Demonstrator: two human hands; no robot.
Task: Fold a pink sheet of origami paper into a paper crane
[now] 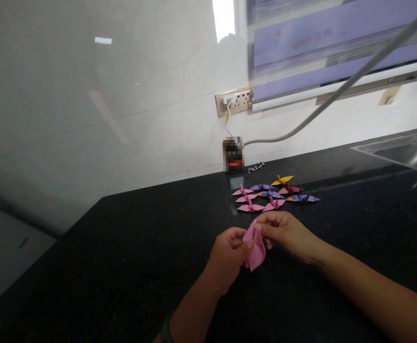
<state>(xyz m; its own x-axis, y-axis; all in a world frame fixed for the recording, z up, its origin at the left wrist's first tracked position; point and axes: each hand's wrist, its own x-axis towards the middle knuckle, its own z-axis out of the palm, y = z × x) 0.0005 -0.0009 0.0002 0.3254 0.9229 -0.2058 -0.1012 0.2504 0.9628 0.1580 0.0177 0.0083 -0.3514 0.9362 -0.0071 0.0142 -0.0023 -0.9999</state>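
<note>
Between both hands is a piece of folded pink origami paper [255,255], held up over the dark countertop. My left hand [229,252] pinches its left side, thumb across the front. My right hand [283,233] grips the upper right edge between thumb and fingers; some of its fingertips are hidden behind the paper. Just beyond the hands lies a group of folded paper cranes: several pink ones [250,207], some purple ones [303,198], a yellow one [282,180] and a reddish one [291,190].
The black countertop [140,247] meets a pale tiled wall [140,119]. A small blurred box [233,156] stands by the wall, with a patterned strip [256,167] beside it. A grey cable [322,107] runs up right. A wall socket [243,100] holds a plug. A metal sink [408,147] is at right.
</note>
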